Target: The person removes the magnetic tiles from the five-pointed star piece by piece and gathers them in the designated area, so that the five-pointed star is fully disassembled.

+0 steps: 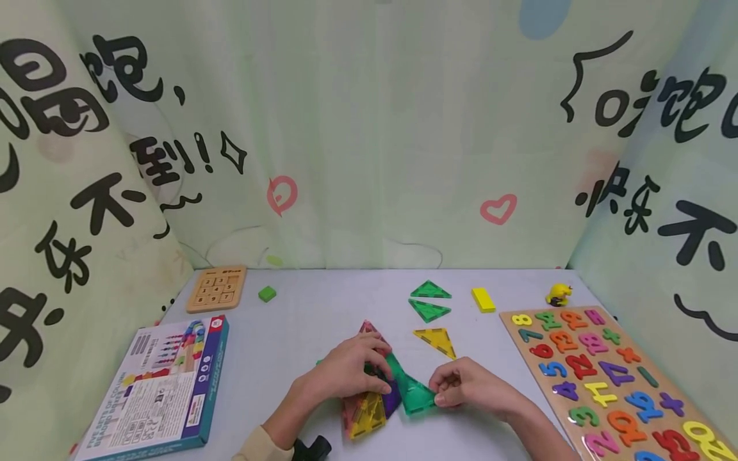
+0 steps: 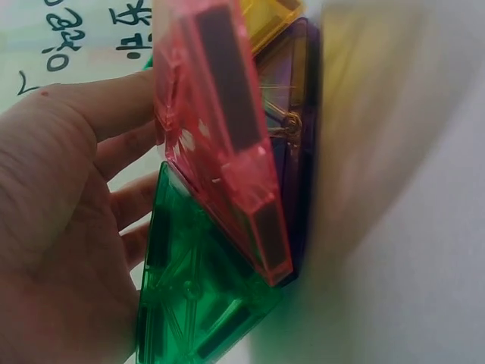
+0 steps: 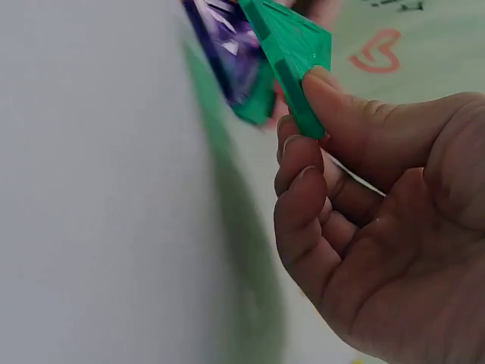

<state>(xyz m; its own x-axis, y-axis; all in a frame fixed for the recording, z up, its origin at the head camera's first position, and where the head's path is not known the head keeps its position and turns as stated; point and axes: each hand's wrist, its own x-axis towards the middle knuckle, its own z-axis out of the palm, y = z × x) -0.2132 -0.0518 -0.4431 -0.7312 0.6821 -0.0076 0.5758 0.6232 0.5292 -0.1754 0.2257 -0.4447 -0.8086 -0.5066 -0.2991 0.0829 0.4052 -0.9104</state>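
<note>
My left hand [image 1: 353, 366] grips a built piece of translucent magnetic tiles, its fingers over the top. A yellow tile [image 1: 368, 417], a purple tile [image 1: 392, 400] and a red tile [image 2: 208, 129] form part of it. In the left wrist view a green tile [image 2: 193, 280] also joins the red one beside the palm. Between thumb and fingertips, my right hand [image 1: 474, 385] pinches the corner of a green triangular tile [image 3: 295, 45]. That tile's other end reaches the built piece in the head view. The left fingers hide part of the build.
Two green triangles [image 1: 430, 312], a yellow triangle [image 1: 438, 339] and a yellow block [image 1: 483, 299] lie beyond the hands. To the right are a letter-and-number board [image 1: 553, 358] and small yellow figure [image 1: 558, 294]. A box [image 1: 155, 384], wooden number board [image 1: 217, 289] and green block [image 1: 267, 294] lie left.
</note>
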